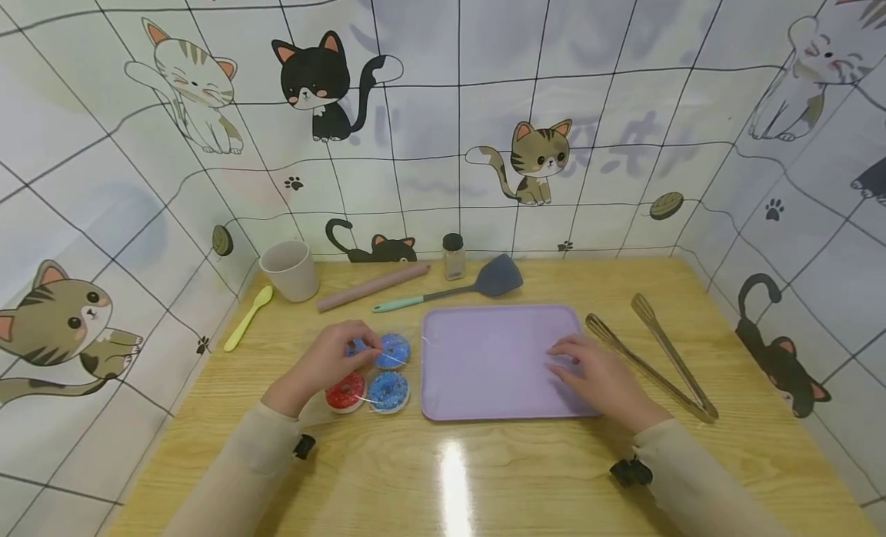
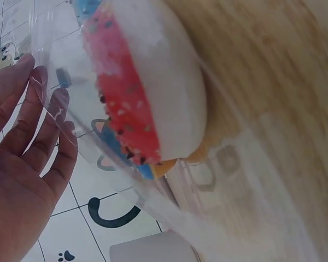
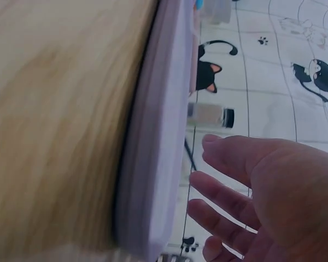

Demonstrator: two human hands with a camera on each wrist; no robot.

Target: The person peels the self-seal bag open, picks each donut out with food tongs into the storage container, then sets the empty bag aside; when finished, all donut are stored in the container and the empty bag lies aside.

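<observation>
In the head view, doughnuts lie together in a clear plastic bag [image 2: 60, 117] on the table, left of a lilac tray [image 1: 494, 360]. A red doughnut [image 1: 346, 393], a blue sprinkled doughnut [image 1: 379, 402] and a lighter blue doughnut [image 1: 396, 352] show; another blue one is partly covered by my left hand [image 1: 339, 356]. That hand's thumb and fingertips pinch the bag's film above them. In the left wrist view the red doughnut's white base faces the camera. My right hand [image 1: 598, 371] hovers over the tray's right side, fingers loosely bent, holding nothing.
Metal tongs [image 1: 681, 360] lie right of the tray. Behind stand a beige cup [image 1: 291, 271] and a black-capped shaker [image 1: 453, 258]; a rolling pin [image 1: 374, 286] and a spatula [image 1: 498, 275] lie between. At left is a yellow spoon [image 1: 249, 318]. Cat-printed walls enclose the table.
</observation>
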